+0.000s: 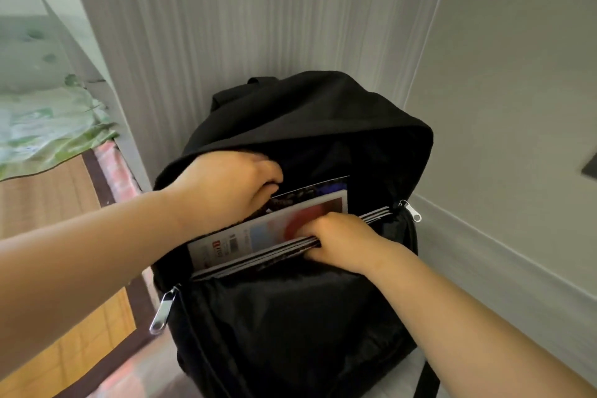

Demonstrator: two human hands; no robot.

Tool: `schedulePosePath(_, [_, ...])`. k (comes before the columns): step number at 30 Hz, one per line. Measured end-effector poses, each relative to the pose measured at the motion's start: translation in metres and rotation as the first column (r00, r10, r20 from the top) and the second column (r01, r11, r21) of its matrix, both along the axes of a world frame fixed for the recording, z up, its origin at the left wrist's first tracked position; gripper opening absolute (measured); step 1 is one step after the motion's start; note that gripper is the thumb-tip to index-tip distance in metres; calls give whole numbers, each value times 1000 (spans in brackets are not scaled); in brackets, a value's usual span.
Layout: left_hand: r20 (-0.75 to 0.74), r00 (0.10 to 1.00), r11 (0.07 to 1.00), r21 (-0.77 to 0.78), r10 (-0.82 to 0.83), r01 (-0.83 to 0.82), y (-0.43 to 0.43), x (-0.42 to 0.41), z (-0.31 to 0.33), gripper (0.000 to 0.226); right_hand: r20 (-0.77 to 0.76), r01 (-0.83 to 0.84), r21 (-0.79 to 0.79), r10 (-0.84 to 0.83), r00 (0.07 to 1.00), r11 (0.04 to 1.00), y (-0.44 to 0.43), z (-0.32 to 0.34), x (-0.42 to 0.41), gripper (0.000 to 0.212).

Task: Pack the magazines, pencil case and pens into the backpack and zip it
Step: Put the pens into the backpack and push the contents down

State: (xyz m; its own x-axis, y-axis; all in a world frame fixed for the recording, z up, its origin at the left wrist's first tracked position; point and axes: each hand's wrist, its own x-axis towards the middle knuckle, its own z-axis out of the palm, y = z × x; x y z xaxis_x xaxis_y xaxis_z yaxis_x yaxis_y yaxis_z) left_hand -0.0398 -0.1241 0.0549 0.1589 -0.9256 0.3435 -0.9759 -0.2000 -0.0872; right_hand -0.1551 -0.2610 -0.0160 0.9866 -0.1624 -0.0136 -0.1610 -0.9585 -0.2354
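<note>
Right hand [339, 241], frame centre, fingers clamped over the magazines [258, 236]; stack's long axis runs lower left to upper right across backpack [307, 126] mouth. Left hand [226, 184], fingers curled, holds the rim open.

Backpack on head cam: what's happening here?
A person is loading a stack of magazines into the open black backpack. The right hand pinches the stack's upper edge. The left hand reaches into the opening, its grasp unclear. The magazines stick out partway and the zipper is undone. Pencil case and pens aren't in view.
</note>
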Motion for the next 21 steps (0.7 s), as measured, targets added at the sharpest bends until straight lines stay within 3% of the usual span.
schedulePosePath(3, [243,950,936,-242,-196,254,17,-5,8,22,33,77,-17,-76,997,997,3,-2,12,39])
schedulePosePath(6, [259,957,889,-395,-132,229,23,-2,5,18,40,142,5,-143,989,990,3,1,17,46])
schedulePosePath(9, [48,992,877,-473,119,-82,30,2,-7,38,83,172,26,-174,981,985,4,4,12,44])
schedulePosePath(12, [-301,901,894,-227,312,-386,39,9,-23,66,181,202,123,-222,958,972,3,7,-3,38])
schedulePosePath(14, [-440,803,867,-98,403,-489,44,14,-33,56,211,198,222,-246,946,955,0,9,-21,44])
schedulePosePath(15, [-461,781,848,-104,422,-520,45,16,-37,47,157,197,246,-240,958,949,0,9,-31,53])
schedulePosePath(18, [-563,743,794,-232,361,-562,41,21,-44,24,-60,170,53,-167,984,984,2,-1,-47,75])
schedulePosePath(21, [-691,661,743,-272,292,-612,35,25,-42,23,0,139,-184,-141,990,973,4,-15,-39,52])
